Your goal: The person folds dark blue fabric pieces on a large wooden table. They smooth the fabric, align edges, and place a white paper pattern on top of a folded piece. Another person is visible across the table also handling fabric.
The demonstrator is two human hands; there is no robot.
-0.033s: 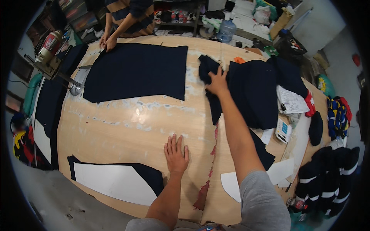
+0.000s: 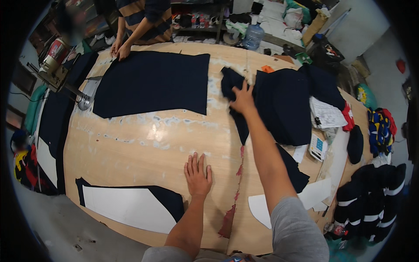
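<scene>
My left hand (image 2: 198, 175) lies flat on the wooden table (image 2: 144, 157), fingers stretched out and holding nothing. Farther right, my right hand (image 2: 243, 98) grips a crumpled narrow piece of dark navy fabric (image 2: 232, 78) from above; its lower end (image 2: 239, 129) trails toward me as a point. Beside that hand rests a stack of dark fabric pieces (image 2: 283, 107). A large dark fabric panel (image 2: 152, 83) is spread at the far left. Near my left forearm, a white pattern piece (image 2: 126, 207) covers most of another dark fabric piece (image 2: 170, 201).
Across the table, a person's hands (image 2: 120, 51) touch the large panel's far corner. A cutting machine (image 2: 83, 101) stands at its left edge. On the right are papers (image 2: 326, 114), a calculator (image 2: 318, 147) and white card pieces (image 2: 316, 194). A torn reddish strip (image 2: 228, 220) runs down the tabletop.
My right hand has shifted slightly left and toward me, and the narrow fabric piece has moved a little with it. My left hand stays in place. The whole view has shifted slightly.
</scene>
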